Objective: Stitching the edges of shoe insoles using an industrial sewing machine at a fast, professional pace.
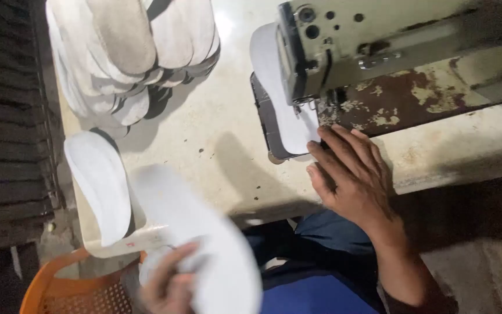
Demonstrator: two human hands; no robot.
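My left hand (169, 285) grips a white shoe insole (204, 238) at the lower left, blurred by motion. My right hand (350, 174) lies flat on the sewing table (216, 134), fingertips touching the near end of another white insole piece (280, 87) that lies under the head of the sewing machine (344, 40). That piece rests on a dark plate by the needle.
A fanned stack of pale insoles (135, 52) fills the table's far left. One white insole (97, 180) lies at the table's left edge. An orange plastic basket (71, 291) stands below. The machine bed (413, 93) is rusty and flaking. Dark slatted crates are on the left.
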